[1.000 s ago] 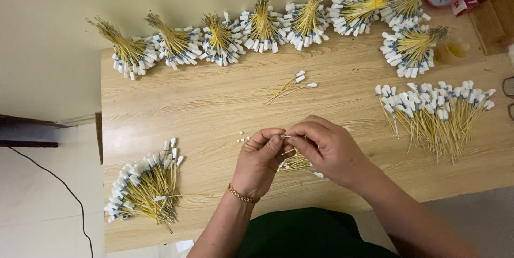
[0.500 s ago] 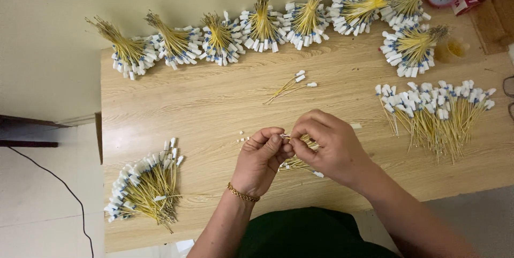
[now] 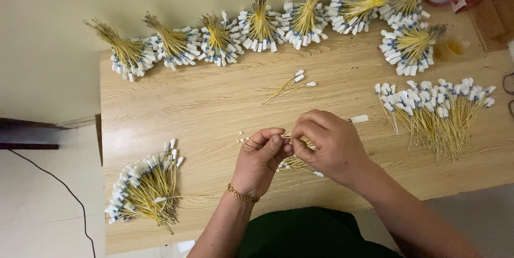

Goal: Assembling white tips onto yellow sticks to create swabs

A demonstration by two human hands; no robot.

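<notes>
Several thin yellow wires (image 3: 295, 161) with white tips sit pinched between both hands near the table's (image 3: 214, 108) front edge: left hand (image 3: 261, 161) grips their ends, right hand (image 3: 332, 148) curls closed over them just beside it.

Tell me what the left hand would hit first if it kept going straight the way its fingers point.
The left hand points up and right, into the right hand, which it already meets over the thin yellow wires. Beyond that, probably the three loose wires, though depth is unclear.
</notes>
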